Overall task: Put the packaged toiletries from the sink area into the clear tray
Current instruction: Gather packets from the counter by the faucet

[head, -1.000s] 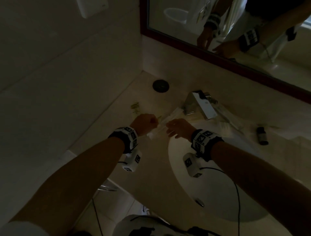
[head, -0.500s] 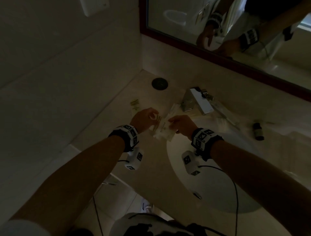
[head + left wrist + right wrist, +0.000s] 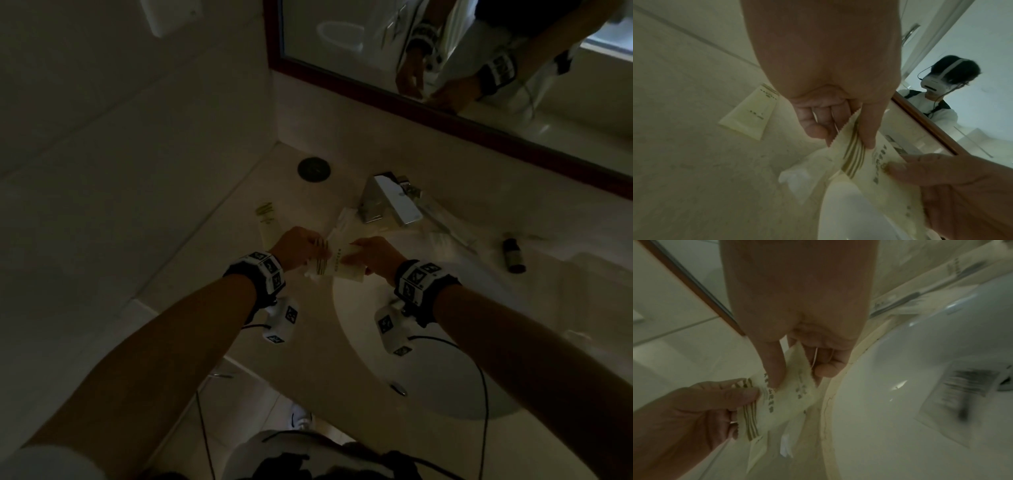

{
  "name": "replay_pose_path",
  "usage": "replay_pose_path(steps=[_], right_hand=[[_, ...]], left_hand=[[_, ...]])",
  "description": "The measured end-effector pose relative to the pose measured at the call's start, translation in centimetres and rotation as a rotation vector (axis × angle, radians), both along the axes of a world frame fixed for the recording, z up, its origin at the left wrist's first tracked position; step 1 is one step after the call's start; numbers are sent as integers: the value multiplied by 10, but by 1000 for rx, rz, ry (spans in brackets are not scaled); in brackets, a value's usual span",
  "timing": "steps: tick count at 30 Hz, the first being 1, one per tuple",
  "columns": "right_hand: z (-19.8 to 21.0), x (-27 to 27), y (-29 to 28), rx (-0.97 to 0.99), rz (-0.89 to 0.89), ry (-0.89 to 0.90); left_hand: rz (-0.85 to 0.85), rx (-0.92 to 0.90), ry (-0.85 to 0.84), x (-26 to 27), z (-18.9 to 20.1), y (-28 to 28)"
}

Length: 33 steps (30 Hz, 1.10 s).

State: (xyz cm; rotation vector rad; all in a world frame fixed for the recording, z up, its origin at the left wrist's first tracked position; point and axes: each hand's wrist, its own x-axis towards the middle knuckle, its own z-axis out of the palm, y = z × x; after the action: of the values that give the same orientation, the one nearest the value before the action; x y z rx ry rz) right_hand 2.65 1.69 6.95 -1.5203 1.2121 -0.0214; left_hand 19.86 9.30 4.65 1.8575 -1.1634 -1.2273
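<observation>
A cream packet with gold stripes and dark print hangs between both hands over the counter's edge at the sink rim. My left hand pinches its striped end between thumb and fingers. My right hand pinches the opposite end. A white crumpled wrapper hangs under the packet. A second cream packet lies flat on the counter, left of my hands. Long clear packets lie right of the faucet. I cannot make out the clear tray.
A chrome faucet stands behind the white basin, with another packet beside it. A small dark bottle lies on the counter at right, a black round cap at the back corner. The wall mirror hangs above.
The packet between my hands has turned from a thin strip to its broad printed face, and the white wrapper now hangs under it. Both hands stay close together.
</observation>
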Motion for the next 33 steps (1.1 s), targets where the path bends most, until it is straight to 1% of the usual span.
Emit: replay_pose_path(steps=[7, 13, 20, 26, 33], right_hand=[[-1, -16, 0, -36, -24, -11], [6, -51, 3, -58, -26, -17], [17, -102, 7, -22, -137, -18], [18, -160, 5, -42, -216, -40], [23, -235, 4, -109, -324, -18]], left_hand=[[3, 32, 73, -14, 0, -5], [-63, -26, 28, -40, 0, -13], [-120, -22, -6, -82, 5, -28], [-183, -13, 17, -139, 11, -38], [-312, 32, 19, -213, 27, -52]])
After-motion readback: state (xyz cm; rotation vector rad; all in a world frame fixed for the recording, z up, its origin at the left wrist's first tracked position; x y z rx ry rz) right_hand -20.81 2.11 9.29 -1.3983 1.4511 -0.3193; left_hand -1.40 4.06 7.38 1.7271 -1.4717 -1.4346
